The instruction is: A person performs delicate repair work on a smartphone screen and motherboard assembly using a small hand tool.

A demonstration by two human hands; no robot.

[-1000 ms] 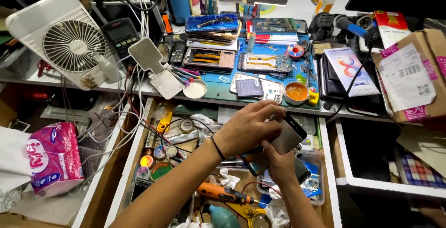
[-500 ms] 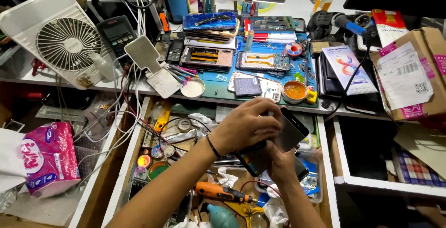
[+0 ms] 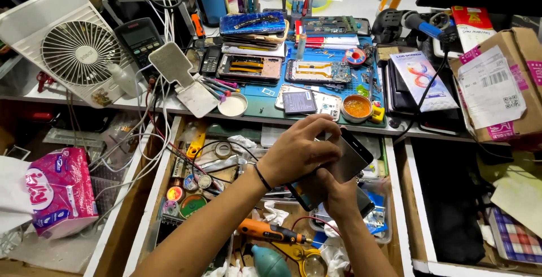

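Both my hands hold a dark grey phone [image 3: 349, 158] over an open drawer [image 3: 169, 158], tilted with its back facing up. My left hand [image 3: 299, 150] lies over the phone's left side, fingers curled along its upper edge. From underneath, my right hand [image 3: 337, 193] grips the lower end. A thin black band circles my left wrist.
The blue work mat [image 3: 271, 108] on the bench carries several opened phones, a battery and an orange paste tin [image 3: 357, 106]. A white fan [image 3: 68, 48] stands at left, a cardboard box [image 3: 502, 85] at right. The drawer holds an orange rotary tool [image 3: 270, 232], tape rolls and cables.
The phone and both hands have stayed in nearly the same place; the phone tilts slightly more and my left fingers have shifted along its upper edge.
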